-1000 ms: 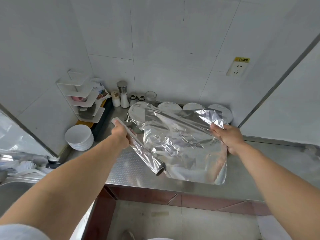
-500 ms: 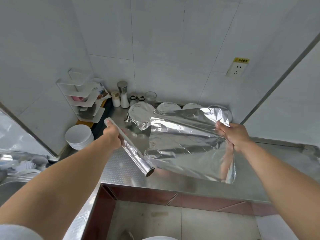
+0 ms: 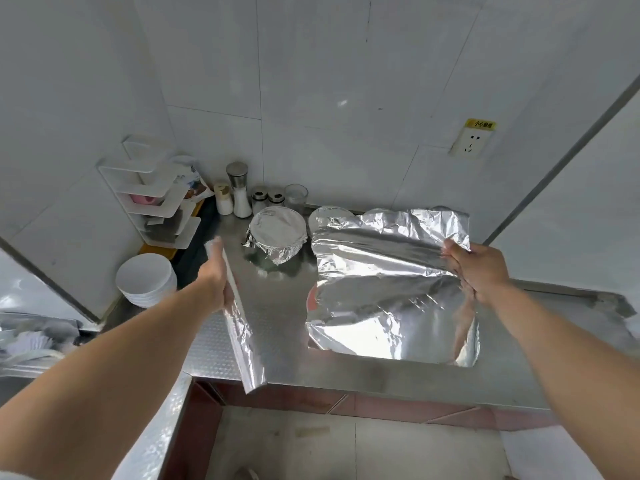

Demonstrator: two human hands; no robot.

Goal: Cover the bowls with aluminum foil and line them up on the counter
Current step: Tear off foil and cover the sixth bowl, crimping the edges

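Silver foil roll (image 3: 239, 317) up in the left hand (image 3: 217, 282), fingers wrapped round its upper half, long axis running from the back of the steel counter (image 3: 398, 375) down towards its front edge. The right hand (image 3: 479, 271) pinches a loose foil sheet (image 3: 388, 285) by its right edge (hanging crumpled, separate from the roll). Between them sits a foil-covered bowl (image 3: 277, 233); stacked white bowls (image 3: 147, 280) wait far left.

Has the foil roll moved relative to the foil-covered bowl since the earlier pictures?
Yes. The foil roll in the left hand has swung leftward, away from the covered bowl, and now separate from the sheet.
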